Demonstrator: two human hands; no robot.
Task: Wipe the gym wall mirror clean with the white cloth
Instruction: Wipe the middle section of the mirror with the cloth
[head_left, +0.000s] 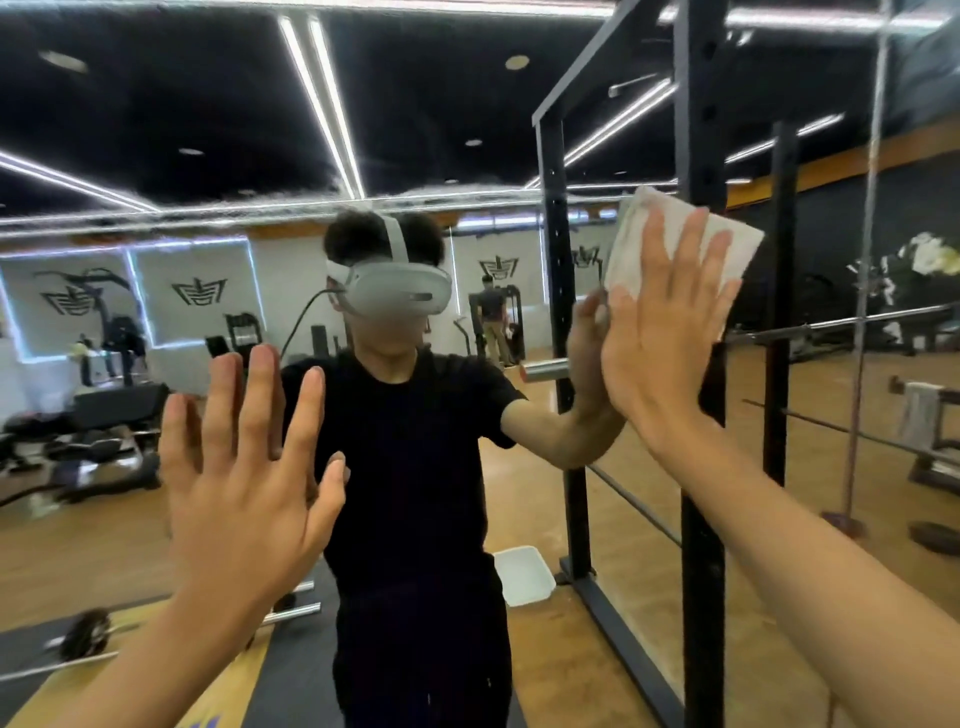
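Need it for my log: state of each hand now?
Left hand: open, fingers spread, holding nothing.
Right hand: open, flat, pressing white cloth on mirror.

Head camera faces the mirror (467, 130) from close.

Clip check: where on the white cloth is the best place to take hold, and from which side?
Its top right corner, approached from the upper right. The white cloth lies folded flat on the mirror under the straight fingers of the right hand, and that corner sticks out past the fingertips, so a pinch there looks feasible.
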